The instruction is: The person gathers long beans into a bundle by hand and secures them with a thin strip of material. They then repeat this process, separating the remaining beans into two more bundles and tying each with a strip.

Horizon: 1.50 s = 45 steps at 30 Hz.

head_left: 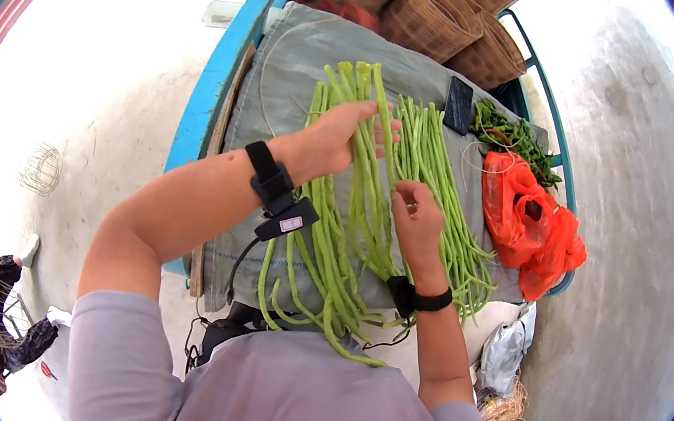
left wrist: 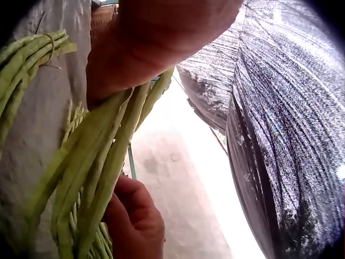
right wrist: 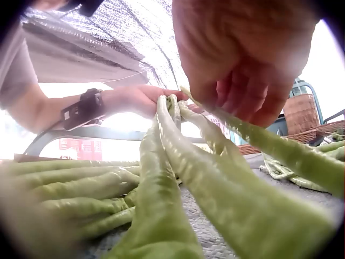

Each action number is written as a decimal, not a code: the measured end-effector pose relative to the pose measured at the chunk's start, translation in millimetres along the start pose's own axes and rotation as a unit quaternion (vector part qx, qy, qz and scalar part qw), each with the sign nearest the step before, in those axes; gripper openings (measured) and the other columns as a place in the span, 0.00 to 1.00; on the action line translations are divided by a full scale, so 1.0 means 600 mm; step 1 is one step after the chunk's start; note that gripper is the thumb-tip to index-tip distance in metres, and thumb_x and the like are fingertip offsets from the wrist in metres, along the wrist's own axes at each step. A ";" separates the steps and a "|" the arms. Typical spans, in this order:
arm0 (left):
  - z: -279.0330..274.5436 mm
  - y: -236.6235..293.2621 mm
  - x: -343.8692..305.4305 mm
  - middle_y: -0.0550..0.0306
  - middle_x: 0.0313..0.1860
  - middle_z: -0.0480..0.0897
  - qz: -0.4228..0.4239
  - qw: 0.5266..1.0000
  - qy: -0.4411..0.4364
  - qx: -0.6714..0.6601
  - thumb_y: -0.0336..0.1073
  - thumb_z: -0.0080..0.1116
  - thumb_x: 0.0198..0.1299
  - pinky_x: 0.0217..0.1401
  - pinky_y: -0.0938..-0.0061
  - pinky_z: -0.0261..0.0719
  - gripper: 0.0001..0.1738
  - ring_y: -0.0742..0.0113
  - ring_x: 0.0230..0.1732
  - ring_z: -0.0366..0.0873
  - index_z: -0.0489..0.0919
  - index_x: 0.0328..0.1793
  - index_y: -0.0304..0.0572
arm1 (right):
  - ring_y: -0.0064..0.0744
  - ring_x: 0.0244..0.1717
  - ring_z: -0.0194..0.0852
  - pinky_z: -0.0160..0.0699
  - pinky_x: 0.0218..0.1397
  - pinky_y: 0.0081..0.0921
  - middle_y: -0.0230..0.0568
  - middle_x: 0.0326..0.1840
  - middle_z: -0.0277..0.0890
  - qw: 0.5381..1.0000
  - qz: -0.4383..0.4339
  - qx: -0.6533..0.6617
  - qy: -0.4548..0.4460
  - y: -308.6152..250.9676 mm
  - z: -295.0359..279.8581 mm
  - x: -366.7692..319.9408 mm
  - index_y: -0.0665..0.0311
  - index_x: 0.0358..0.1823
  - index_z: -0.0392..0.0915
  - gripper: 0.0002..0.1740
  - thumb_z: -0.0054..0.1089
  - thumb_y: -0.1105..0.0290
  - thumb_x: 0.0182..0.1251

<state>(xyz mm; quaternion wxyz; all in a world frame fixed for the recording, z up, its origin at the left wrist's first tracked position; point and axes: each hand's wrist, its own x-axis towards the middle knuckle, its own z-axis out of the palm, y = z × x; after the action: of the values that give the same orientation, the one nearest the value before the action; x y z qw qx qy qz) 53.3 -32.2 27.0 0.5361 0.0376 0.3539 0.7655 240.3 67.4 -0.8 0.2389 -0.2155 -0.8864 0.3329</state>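
Observation:
My left hand (head_left: pixel 336 136) grips a bunch of long green yardlong beans (head_left: pixel 366 193) near their upper ends, thumb and fingers around them. The lower ends trail toward my lap. Below it my right hand (head_left: pixel 419 225), fingers curled, pinches one bean at the side of the bunch; in the right wrist view a bean (right wrist: pixel 280 148) runs under its fingertips. More beans (head_left: pixel 320 242) lie to the left, and another row (head_left: pixel 436 159) lies to the right. A thin tie (left wrist: pixel 52 49) circles one bundle in the left wrist view.
A grey cloth (head_left: pixel 288 61) covers the blue-framed cart bed (head_left: pixel 216 86). A black phone (head_left: pixel 458 105), green peppers (head_left: pixel 514 135) and a red plastic bag (head_left: pixel 530 226) lie at the right. Wicker baskets (head_left: pixel 432 20) stand at the far end. Another person's legs (head_left: pixel 26 345) show at lower left.

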 end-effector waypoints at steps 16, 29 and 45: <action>0.011 0.002 -0.008 0.42 0.64 0.75 -0.002 0.995 -0.083 -0.062 0.41 0.44 0.73 0.68 0.57 0.69 0.24 0.52 0.66 0.71 0.66 0.69 0.36 | 0.18 0.38 0.73 0.72 0.43 0.19 0.30 0.39 0.79 0.981 0.075 0.172 -0.046 0.030 0.012 0.000 0.68 0.50 0.78 0.11 0.58 0.74 0.69; 0.043 0.009 -0.055 0.60 0.35 0.78 -0.052 0.943 -0.319 0.076 0.42 0.54 0.69 0.44 0.73 0.79 0.17 0.68 0.36 0.79 0.75 0.55 0.34 | 0.18 0.35 0.77 0.74 0.36 0.10 0.31 0.36 0.77 0.901 0.156 0.340 -0.221 0.029 -0.023 0.108 0.65 0.53 0.74 0.17 0.54 0.60 0.72; 0.050 -0.007 -0.087 0.61 0.35 0.76 -0.090 0.858 -0.493 0.109 0.43 0.54 0.69 0.47 0.74 0.77 0.17 0.71 0.39 0.76 0.78 0.51 0.36 | 0.38 0.44 0.79 0.76 0.47 0.32 0.49 0.47 0.77 0.943 0.158 0.038 -0.292 -0.091 0.170 0.133 0.72 0.60 0.66 0.29 0.59 0.61 0.63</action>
<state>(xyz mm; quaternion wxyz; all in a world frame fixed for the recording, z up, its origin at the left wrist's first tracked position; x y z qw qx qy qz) 91.9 -60.4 64.0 0.6992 0.4365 0.1263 0.5519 106.9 23.5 -8.4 -0.0779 -0.2367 -0.8587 0.4477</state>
